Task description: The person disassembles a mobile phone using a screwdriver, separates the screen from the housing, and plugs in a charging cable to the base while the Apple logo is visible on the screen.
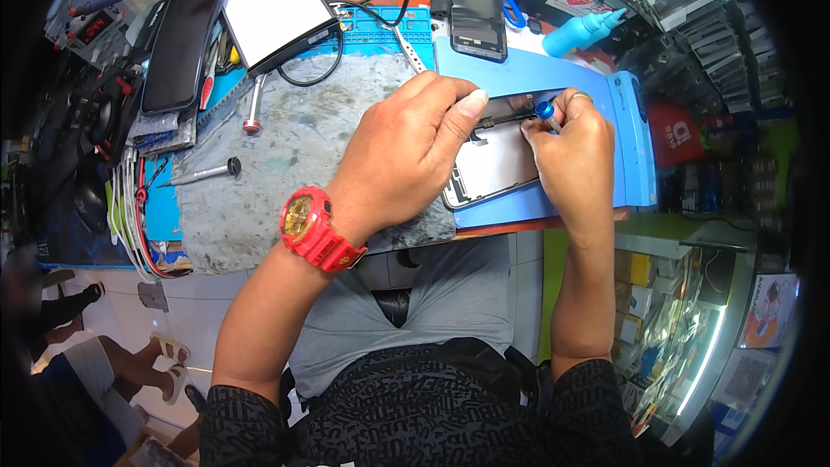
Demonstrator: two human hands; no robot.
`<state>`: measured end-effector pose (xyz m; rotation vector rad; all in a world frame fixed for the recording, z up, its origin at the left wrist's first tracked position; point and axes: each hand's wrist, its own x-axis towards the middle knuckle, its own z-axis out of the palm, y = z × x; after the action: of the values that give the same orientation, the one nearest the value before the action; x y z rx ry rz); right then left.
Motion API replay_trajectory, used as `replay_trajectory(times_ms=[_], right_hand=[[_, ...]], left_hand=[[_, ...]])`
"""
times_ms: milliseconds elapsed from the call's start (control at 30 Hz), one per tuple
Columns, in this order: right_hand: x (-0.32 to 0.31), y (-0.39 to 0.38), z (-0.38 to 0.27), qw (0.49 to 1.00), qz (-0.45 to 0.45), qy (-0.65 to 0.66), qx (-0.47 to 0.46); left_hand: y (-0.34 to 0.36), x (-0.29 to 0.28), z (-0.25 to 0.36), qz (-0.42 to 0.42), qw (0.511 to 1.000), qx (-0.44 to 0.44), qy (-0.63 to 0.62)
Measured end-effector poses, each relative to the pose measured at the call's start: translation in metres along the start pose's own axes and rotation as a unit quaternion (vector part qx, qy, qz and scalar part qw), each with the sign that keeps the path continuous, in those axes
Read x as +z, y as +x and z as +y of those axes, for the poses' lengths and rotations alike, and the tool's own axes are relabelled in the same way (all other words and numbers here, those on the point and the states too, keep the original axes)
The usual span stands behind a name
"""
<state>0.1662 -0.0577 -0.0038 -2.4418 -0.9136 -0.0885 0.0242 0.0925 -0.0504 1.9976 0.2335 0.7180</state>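
An opened phone (497, 164) with a white inner panel and dark edge parts lies on a blue work surface, partly covered by my hands. My left hand (406, 151) is closed above its left side, thumb against the bent forefinger; whatever those fingers hold is hidden. My right hand (575, 151) pinches a small screwdriver (545, 111) with a shiny blue end cap over the phone's right part. The screwdriver's tip cannot be made out.
A stained grey cloth (259, 164) bears a black-capped screwdriver (207, 172) and a red-capped one (253, 108). A dark phone (183, 47) leans beside a white lit panel (275, 4). Behind my hands are another phone (477, 17) and a light-blue bottle (581, 32).
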Motion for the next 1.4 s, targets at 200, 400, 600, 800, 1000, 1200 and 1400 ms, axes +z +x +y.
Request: replay_trajectory(times_ms=[200, 400, 600, 800, 1000, 1200, 1400], right_hand=[[-0.002, -0.001, -0.005, 1.000, -0.012, -0.014, 0.023], [-0.006, -0.005, 0.011, 0.999, -0.003, 0.031, 0.017], [-0.018, -0.012, 0.026, 0.996, -0.029, 0.080, 0.025], [-0.043, -0.026, 0.039, 0.967, -0.031, 0.252, 0.025], [-0.072, -0.021, 0.065, 0.964, 0.125, 0.205, -0.116], [-0.037, -0.015, 0.111, 0.957, 0.121, 0.263, 0.003], [-0.025, 0.000, 0.120, 0.924, 0.173, 0.342, 0.000]], left_hand=[[0.000, 0.000, 0.000, -0.002, 1.000, -0.004, -0.002], [0.000, -0.001, 0.001, -0.005, 1.000, -0.006, -0.002], [0.000, 0.001, -0.002, 0.019, 1.000, 0.006, -0.001], [0.000, -0.001, 0.002, 0.001, 1.000, -0.011, -0.004], [0.001, -0.001, 0.005, -0.007, 1.000, -0.012, 0.015], [0.003, -0.002, 0.011, -0.025, 0.999, -0.024, 0.020], [0.002, -0.002, 0.010, -0.021, 0.999, -0.033, 0.010]])
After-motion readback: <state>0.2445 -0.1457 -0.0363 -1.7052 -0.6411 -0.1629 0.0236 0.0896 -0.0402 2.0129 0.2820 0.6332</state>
